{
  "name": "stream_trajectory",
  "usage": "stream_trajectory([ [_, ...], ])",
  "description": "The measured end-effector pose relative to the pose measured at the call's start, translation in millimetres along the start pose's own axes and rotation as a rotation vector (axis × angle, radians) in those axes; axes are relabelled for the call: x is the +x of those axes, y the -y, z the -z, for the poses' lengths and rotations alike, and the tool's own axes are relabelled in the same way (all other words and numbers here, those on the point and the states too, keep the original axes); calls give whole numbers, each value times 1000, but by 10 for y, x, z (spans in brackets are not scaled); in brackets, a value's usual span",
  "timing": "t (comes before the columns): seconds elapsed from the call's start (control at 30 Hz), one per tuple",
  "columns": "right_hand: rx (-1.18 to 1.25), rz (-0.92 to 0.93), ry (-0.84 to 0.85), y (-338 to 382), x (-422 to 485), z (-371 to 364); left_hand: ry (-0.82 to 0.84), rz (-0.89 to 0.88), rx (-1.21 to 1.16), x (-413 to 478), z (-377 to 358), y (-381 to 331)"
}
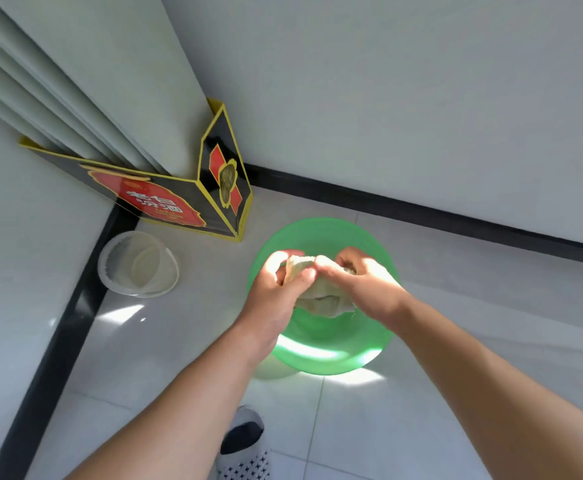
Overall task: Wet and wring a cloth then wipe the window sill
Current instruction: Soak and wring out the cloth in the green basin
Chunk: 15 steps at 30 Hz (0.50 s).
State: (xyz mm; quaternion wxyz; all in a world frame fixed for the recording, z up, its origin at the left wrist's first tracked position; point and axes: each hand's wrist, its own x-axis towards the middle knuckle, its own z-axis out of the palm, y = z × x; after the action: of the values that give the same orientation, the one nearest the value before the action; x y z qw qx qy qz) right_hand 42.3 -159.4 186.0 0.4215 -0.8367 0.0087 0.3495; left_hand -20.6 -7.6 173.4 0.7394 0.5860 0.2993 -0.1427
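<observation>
Clear plastic tub (138,264) sits on the floor, well left of the green basin (321,233). A black-and-red carton (165,199) stands in the wall corner, up-left of the basin.

Left hand (276,289) is over the basin's middle, fingers (300,277) curled tight round one end of the cloth (321,301). The cloth is pale and bunched, held above the basin between both hands, with a loose fold hanging under them.

Right hand (362,285) is hard against the left, its fingers (328,265) clenched on the cloth's other end. A patterned slipper (245,445) is on the floor on the near side of the basin.
</observation>
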Motion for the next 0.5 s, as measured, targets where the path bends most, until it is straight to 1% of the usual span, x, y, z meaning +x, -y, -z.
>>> stream_trajectory([
  [0.07, 14, 100, -15, 250, -207, 107, 28, 19, -45, -225, -5, -273],
  [0.13, 33, 163, -1, 489, -424, 223, 1, 38, -96, -414, -5, -574],
  [0.23, -61, 219, 19, 844, -773, 384, -42, 81, -141, -695, -23, -1057],
  [0.3, -40, 217, 42, 1074, -989, 495, -10, 113, -176, -886, -60, -1364],
  [0.37, -24, 234, 20, 1292, -1196, 628, 53, 135, -183, -1072, -116, -1665],
  [0.43, 16, 250, -47, 1492, -1405, 763, 95, 121, -121, -1244, -175, -1946],
  [0.5, 109, 228, -126, 1677, -1641, 929, 120, 55, 23, -1417, -241, -2209],
])
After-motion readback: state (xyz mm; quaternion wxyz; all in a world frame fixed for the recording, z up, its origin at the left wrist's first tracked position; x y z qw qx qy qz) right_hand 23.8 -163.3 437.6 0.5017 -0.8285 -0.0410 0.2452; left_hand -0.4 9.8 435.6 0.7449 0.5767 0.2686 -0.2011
